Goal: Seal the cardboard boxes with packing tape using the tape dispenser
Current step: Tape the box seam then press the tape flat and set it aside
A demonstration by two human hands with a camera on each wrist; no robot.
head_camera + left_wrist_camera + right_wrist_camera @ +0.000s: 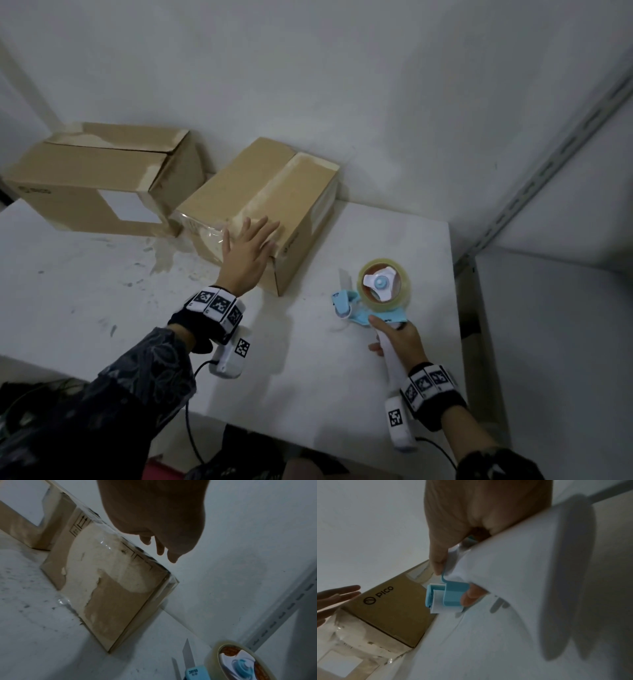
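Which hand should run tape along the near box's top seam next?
Right. The right hand already grips the tape dispenser beside the near box. The left hand, fingers straight, is at the box's near top edge, probably better for steadying it.

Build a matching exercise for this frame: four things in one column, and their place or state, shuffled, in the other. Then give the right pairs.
Things:
1. left hand
2. right hand
3. far box
4. tape roll

Place or state:
A. mounted on the blue tape dispenser
B. at the back left of the table, white label on its side
C. fingers straight, over the near box
D. gripping the dispenser's white handle

Pairs: 1-C, 2-D, 3-B, 4-A
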